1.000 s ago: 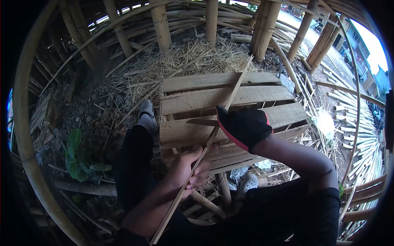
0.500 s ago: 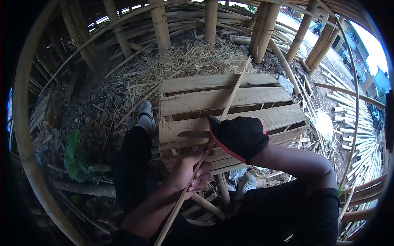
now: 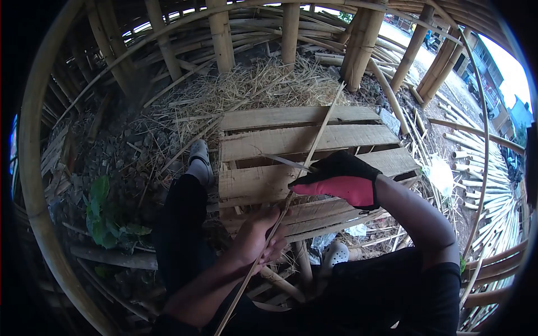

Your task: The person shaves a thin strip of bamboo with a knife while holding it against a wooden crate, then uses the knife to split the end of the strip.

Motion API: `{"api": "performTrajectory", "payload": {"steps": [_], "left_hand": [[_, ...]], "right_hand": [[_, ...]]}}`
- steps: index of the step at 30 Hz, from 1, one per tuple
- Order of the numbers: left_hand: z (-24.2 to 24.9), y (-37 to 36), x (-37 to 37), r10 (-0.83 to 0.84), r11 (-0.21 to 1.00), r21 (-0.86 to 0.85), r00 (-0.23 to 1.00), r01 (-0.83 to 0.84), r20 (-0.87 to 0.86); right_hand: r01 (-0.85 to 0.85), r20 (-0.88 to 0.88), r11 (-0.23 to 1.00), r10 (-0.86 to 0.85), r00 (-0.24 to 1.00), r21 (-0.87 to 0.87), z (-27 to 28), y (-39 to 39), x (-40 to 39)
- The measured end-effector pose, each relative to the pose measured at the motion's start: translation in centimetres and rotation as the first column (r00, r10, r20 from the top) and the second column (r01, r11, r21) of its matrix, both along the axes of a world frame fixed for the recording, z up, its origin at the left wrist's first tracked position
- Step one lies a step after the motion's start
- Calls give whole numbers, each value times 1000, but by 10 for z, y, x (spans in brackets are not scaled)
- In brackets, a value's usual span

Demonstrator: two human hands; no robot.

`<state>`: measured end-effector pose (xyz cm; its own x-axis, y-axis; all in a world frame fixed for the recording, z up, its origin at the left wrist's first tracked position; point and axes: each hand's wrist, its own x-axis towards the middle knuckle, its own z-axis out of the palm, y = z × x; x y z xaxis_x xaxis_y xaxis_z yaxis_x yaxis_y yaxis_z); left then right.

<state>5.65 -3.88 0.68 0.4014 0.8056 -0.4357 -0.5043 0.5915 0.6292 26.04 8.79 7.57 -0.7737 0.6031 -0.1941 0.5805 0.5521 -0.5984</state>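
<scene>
Turned over since the earlier frame, the gloved right hand (image 3: 342,182) now shows its pink side, where mostly black fabric showed before. The knife blade (image 3: 284,162) has swung with it: it slants up and to the left above the slats, looks brighter, and lies higher in the view. The right hand is closed around the knife, whose handle is hidden in the glove; its pink thumb is at the long, thin strip (image 3: 321,133), though whether it presses on it I cannot tell.

The bare left hand (image 3: 259,239) stays clenched around the same strip, lower down, with the fingers curled about it. The strip runs diagonally from the far edge of the slatted wooden surface (image 3: 255,143), between the hands, down past the left forearm to the bottom of the view.

One grey clog (image 3: 199,153) is at the left side of the surface, and a pale perforated clog (image 3: 337,253) shows below its near edge. Dry shavings (image 3: 252,85) lie beyond the surface, before upright bamboo posts (image 3: 222,42). A leafy plant (image 3: 101,215) grows at left, and cut poles (image 3: 485,193) lie spread on the ground at right.
</scene>
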Motion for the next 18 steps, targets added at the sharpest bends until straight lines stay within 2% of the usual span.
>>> {"api": "performTrajectory", "payload": {"steps": [1, 2, 3, 4, 7, 11, 14, 16, 17, 18], "left_hand": [[0, 0, 1, 6, 1000, 8, 1000, -6, -12], [-2, 0, 3, 4, 1000, 9, 1000, -4, -11], [-4, 0, 5, 13, 1000, 15, 999, -12, -38], [-5, 0, 6, 22, 1000, 22, 998, -20, -67], [-4, -1, 8, 37, 999, 2, 998, -37, -60], [-2, 0, 7, 25, 1000, 7, 999, -24, -39], [-1, 0, 7, 24, 1000, 9, 999, -24, -44], [-1, 0, 7, 28, 1000, 2, 999, -28, -31], [-1, 0, 7, 27, 1000, 2, 999, -27, -31], [-1, 0, 6, 31, 999, -8, 999, -32, -32]], "right_hand": [[-146, 34, 981, 142, 989, 127, -1, 2, 3], [-144, 36, 981, 140, 989, 128, -12, 6, 6], [-277, -9, 899, 297, 955, 340, -30, 11, 9], [-372, -18, 755, 452, 892, 540, -40, 13, 9], [-320, -54, 803, 399, 915, 503, -48, 14, 11], [-343, -20, 770, 418, 908, 537, -45, 16, 11], [-324, -49, 824, 390, 920, 465, -50, 20, 11], [-281, -95, 683, 457, 884, 674, -51, 21, 11], [-281, -95, 684, 457, 884, 673, -40, 15, 6], [50, -173, 987, -23, 985, 153, -17, 1, -3]]}}
